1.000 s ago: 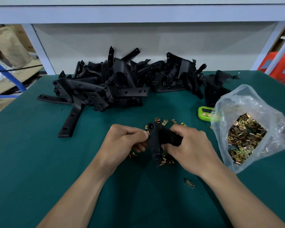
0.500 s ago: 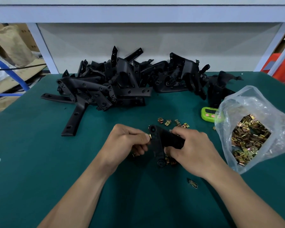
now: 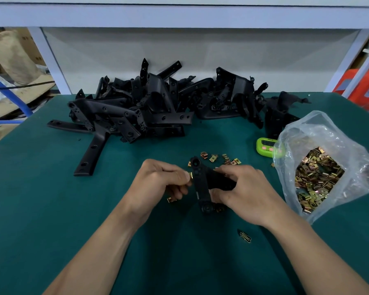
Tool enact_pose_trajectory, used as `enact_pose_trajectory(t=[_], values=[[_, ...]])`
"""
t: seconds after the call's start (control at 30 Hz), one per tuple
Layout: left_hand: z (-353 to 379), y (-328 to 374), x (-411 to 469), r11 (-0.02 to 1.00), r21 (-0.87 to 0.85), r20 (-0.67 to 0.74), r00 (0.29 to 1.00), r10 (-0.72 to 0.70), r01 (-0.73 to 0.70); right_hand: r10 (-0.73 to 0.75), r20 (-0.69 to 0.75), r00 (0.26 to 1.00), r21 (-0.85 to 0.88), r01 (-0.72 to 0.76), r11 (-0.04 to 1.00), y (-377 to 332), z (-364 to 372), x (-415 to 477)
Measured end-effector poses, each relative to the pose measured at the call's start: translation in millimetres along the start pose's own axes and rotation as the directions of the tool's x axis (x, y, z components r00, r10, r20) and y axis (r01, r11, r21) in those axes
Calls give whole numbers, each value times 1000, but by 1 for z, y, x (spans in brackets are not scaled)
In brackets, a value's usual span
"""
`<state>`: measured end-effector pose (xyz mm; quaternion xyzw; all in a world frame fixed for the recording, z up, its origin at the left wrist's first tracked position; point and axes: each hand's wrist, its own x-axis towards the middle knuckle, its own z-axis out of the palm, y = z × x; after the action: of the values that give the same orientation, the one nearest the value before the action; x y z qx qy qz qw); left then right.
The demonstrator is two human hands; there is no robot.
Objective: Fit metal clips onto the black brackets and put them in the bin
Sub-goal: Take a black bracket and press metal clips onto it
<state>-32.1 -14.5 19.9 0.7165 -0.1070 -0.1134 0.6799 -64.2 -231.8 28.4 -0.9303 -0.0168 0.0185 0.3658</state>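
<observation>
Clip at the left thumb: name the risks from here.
1. The left hand pinches the small clip against the bracket held by the right hand; it may slip or seat crooked.
2. Dropped, it could vanish among the loose clips beneath.
3. The open bag lies close by that hand; a nudge might spill it.

1. This is a workshop: a small factory assembly station.
2. A green mat [image 3: 41, 188] covers the workbench, which stands under a white steel shelf frame [image 3: 179, 15].
3. Many black brackets [image 3: 149, 107] of the same kind lie heaped at the back.
4. A clear bag [image 3: 320, 133] holds metal clips [image 3: 315, 177] in bulk.
5. A green timer [image 3: 264, 146] sits just beside the bag.
6. Cardboard [image 3: 6, 107] and a brown sack [image 3: 11, 54] are stacked off to the left.
</observation>
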Motion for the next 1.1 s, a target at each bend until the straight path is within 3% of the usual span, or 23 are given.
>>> enact_pose_trajectory(t=[0.57, 0.97, 1.1], values=[[0, 0, -2, 999, -33, -20, 1000, -2, 2, -12, -16, 1000, 19, 13, 1000, 4, 3, 1], [-3, 0, -3, 1000, 22, 69, 998, 14, -15, -29, -8, 1000, -64, 28, 998, 4, 1, -1], [0, -2, -3, 1000, -5, 31, 999, 26, -26, -38, -60, 998, -107, 31, 994, 3, 3, -2]])
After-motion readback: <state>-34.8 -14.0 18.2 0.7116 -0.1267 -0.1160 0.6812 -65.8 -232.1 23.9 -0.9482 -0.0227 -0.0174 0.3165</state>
